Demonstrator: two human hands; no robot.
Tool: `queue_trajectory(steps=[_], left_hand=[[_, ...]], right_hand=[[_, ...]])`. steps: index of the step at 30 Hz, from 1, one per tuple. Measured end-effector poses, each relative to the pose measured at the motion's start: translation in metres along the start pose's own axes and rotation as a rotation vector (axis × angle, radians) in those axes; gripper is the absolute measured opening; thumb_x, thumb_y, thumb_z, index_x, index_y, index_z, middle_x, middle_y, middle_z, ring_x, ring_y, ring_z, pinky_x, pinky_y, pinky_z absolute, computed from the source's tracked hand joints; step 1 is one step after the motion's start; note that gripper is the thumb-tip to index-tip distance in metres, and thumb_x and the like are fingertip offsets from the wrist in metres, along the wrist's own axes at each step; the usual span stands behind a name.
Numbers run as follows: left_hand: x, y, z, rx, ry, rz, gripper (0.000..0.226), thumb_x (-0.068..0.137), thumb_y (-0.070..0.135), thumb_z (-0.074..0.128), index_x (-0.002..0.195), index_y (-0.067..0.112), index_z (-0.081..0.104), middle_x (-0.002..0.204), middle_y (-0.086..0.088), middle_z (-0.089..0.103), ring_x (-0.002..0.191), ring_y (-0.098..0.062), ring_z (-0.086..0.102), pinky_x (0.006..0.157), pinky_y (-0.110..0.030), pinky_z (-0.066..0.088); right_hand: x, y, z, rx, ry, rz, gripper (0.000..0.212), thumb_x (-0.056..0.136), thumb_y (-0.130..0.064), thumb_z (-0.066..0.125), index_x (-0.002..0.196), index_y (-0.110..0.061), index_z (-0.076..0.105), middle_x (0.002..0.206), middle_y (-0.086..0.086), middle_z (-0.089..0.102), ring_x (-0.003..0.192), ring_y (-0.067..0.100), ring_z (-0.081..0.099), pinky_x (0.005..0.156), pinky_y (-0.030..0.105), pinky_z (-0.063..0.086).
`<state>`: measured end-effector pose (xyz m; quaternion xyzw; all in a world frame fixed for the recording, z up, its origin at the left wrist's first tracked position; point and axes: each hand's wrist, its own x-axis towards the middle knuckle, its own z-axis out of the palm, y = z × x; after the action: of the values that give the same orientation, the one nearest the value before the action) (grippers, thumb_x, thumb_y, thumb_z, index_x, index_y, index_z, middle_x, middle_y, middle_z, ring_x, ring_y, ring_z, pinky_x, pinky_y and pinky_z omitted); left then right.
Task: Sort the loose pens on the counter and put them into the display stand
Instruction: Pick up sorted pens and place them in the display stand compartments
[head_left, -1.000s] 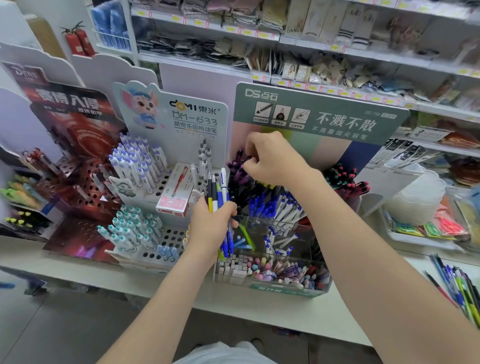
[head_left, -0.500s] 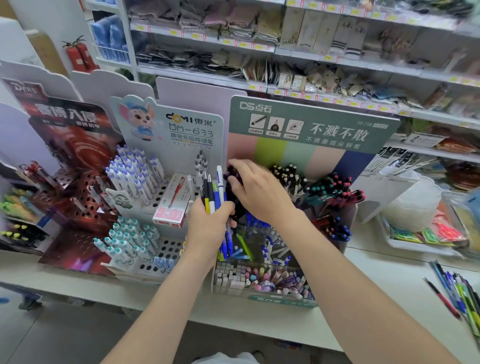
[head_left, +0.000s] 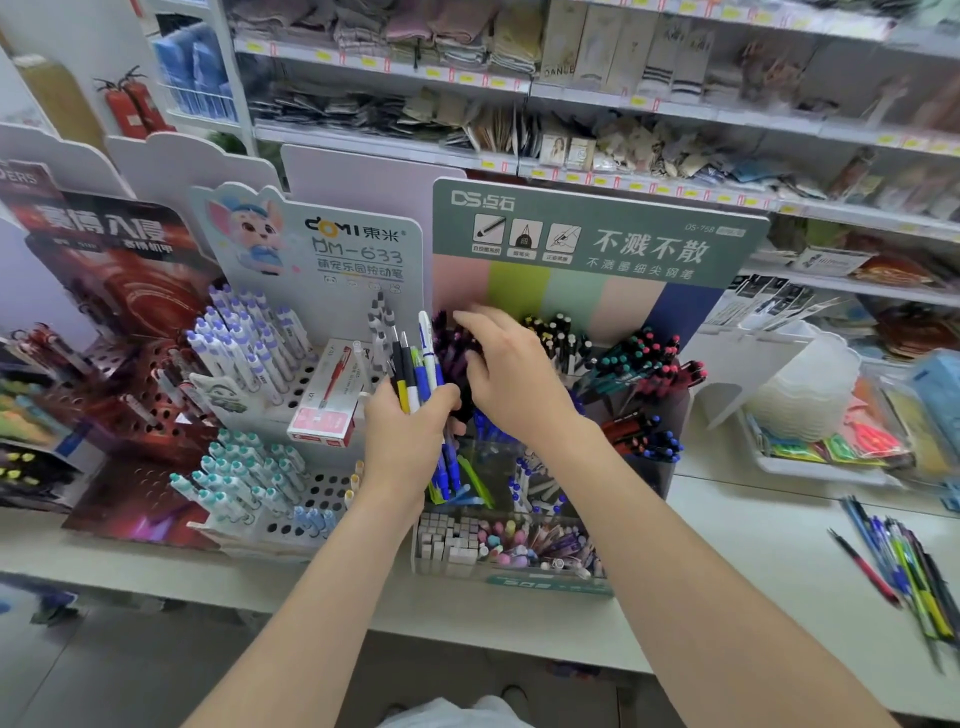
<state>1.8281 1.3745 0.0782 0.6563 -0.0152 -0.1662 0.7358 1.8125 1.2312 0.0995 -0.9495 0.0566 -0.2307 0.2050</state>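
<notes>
My left hand (head_left: 410, 436) grips a bunch of pens (head_left: 415, 369) upright, with white, black, blue and yellow barrels sticking up above the fist and blue ends below it. My right hand (head_left: 511, 376) hovers over the dark purple pens (head_left: 449, 338) in the upper left section of the green display stand (head_left: 597, 234), its fingers spread and reaching left. Whether it holds a pen is hidden. A pile of loose pens (head_left: 904, 566) lies on the white counter (head_left: 753, 561) at the right.
A white Domi pen stand (head_left: 311, 249) with a red box (head_left: 324, 410) stands to the left, and a red stand (head_left: 119, 291) beyond it. A clear tray of erasers (head_left: 509, 545) sits at the front. A basket of packets (head_left: 831, 431) is at the right, with shelves behind.
My right hand has come down from the stand's upper middle and moved left, close to the pens in my left hand. The left hand stayed in place with its bunch.
</notes>
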Motion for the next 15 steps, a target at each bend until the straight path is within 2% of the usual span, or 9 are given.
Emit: queue_trajectory(steps=[2,4,7,9,11,12,14,15], left_hand=[[-0.006,0.001,-0.002,-0.004,-0.066,-0.045,0.014,0.092,0.011,0.078,0.103,0.006,0.071,0.084,-0.015,0.076,0.066,-0.023,0.069,0.064,-0.036,0.058],[-0.014,-0.001,-0.004,-0.069,-0.140,-0.117,0.017,0.091,0.013,0.082,0.103,0.005,0.074,0.082,-0.015,0.076,0.067,-0.022,0.071,0.061,-0.032,0.059],[-0.023,-0.009,-0.001,-0.212,-0.207,-0.206,0.030,0.091,0.016,0.082,0.118,0.006,0.074,0.093,-0.012,0.077,0.073,-0.020,0.071,0.063,-0.032,0.057],[-0.027,-0.014,0.005,-0.263,-0.198,-0.218,0.033,0.092,0.018,0.082,0.122,0.008,0.073,0.096,-0.011,0.076,0.076,-0.020,0.070,0.067,-0.035,0.058],[-0.032,-0.017,0.014,-0.301,-0.180,-0.209,0.031,0.093,0.016,0.081,0.122,0.008,0.072,0.096,-0.010,0.075,0.078,-0.021,0.070,0.069,-0.036,0.060],[-0.035,-0.018,0.019,-0.328,-0.177,-0.201,0.029,0.093,0.014,0.080,0.120,0.009,0.072,0.094,-0.009,0.074,0.078,-0.021,0.070,0.069,-0.036,0.061],[-0.044,-0.022,0.031,-0.357,-0.168,-0.185,0.025,0.093,0.012,0.081,0.117,0.011,0.072,0.090,-0.007,0.073,0.080,-0.021,0.071,0.073,-0.038,0.063],[-0.049,-0.024,0.036,-0.357,-0.160,-0.181,0.026,0.092,0.011,0.081,0.116,0.011,0.072,0.090,-0.008,0.073,0.082,-0.022,0.072,0.076,-0.040,0.064]], right_hand=[[-0.012,-0.004,-0.007,0.057,0.132,0.026,0.041,0.094,0.008,0.056,0.133,-0.002,0.068,0.136,0.015,0.065,0.129,0.029,0.059,0.115,0.030,0.041],[-0.033,-0.014,-0.014,0.186,0.262,0.074,0.031,0.097,0.004,0.056,0.120,-0.007,0.073,0.119,0.005,0.071,0.113,0.020,0.066,0.101,0.032,0.052],[-0.078,-0.032,-0.025,0.468,0.337,0.335,0.013,0.100,-0.005,0.060,0.104,-0.016,0.067,0.087,-0.005,0.069,0.079,0.011,0.064,0.071,0.027,0.052],[-0.109,-0.039,-0.023,0.581,0.342,0.489,0.006,0.099,-0.014,0.064,0.099,-0.020,0.060,0.079,-0.006,0.063,0.070,0.010,0.059,0.065,0.027,0.047],[-0.135,-0.040,-0.011,0.667,0.270,0.639,0.011,0.099,-0.033,0.059,0.102,-0.023,0.056,0.082,-0.008,0.062,0.071,0.005,0.057,0.067,0.031,0.050],[-0.145,-0.039,-0.005,0.714,0.215,0.705,0.019,0.098,-0.043,0.053,0.109,-0.027,0.056,0.088,-0.010,0.063,0.076,0.004,0.060,0.072,0.038,0.055],[-0.154,-0.038,0.007,0.842,0.134,0.771,0.031,0.099,-0.057,0.044,0.122,-0.038,0.053,0.109,-0.019,0.067,0.102,0.008,0.067,0.089,0.055,0.059],[-0.155,-0.039,0.010,0.899,0.128,0.768,0.032,0.101,-0.058,0.041,0.127,-0.042,0.051,0.121,-0.019,0.067,0.115,0.011,0.067,0.098,0.058,0.056]])
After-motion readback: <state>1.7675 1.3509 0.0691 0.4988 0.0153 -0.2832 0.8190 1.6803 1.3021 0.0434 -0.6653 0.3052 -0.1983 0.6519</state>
